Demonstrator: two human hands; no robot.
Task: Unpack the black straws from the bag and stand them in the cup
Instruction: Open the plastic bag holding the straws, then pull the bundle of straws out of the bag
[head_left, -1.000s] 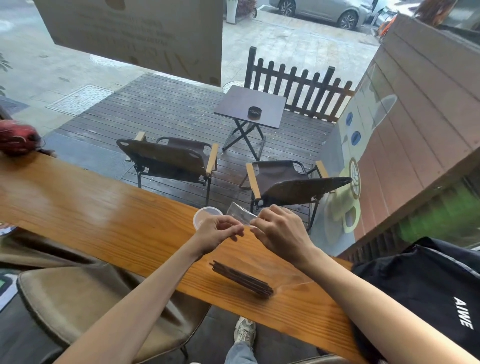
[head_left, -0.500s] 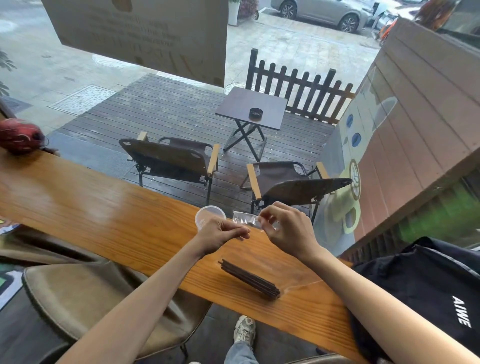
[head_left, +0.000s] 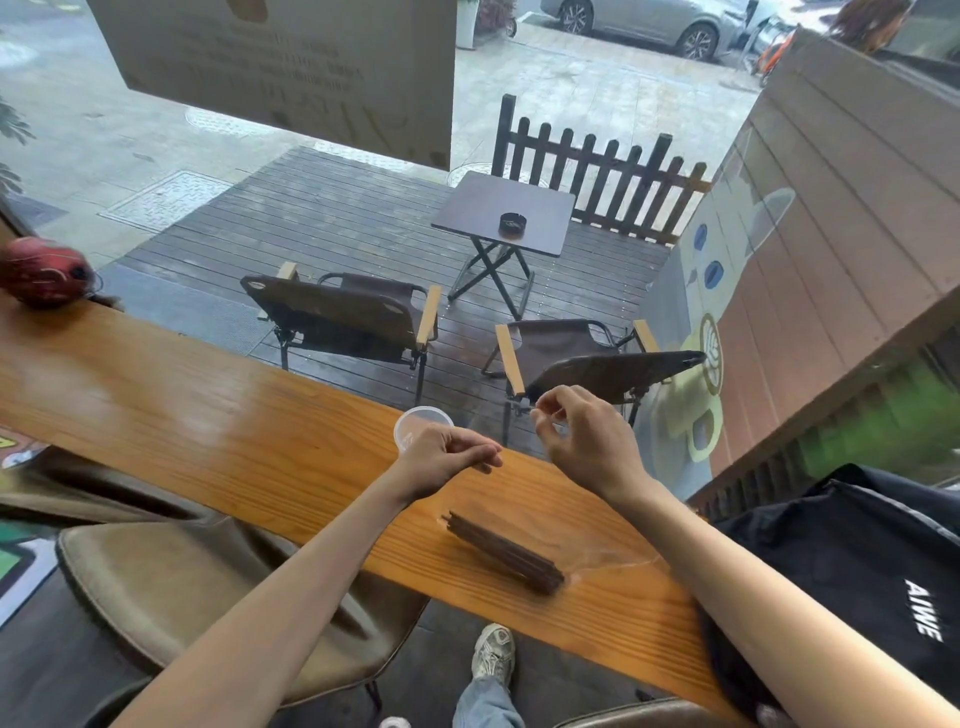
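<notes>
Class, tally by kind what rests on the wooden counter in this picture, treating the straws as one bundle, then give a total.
Clear plastic cup: 1
Bundle of black straws: 1 (single straws too small to count)
Clear bag: 1
Red round object: 1
Total: 4

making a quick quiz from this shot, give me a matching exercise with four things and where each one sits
Things:
1. black straws
2. cup
3. red helmet
4. ashtray

Places:
A. on the small square table outside
B. at the counter's far edge, just beyond the left hand
C. lying in a bundle on the counter, near its front edge
D. at the far left end of the counter

Pairs: 1-C, 2-B, 3-D, 4-A
</notes>
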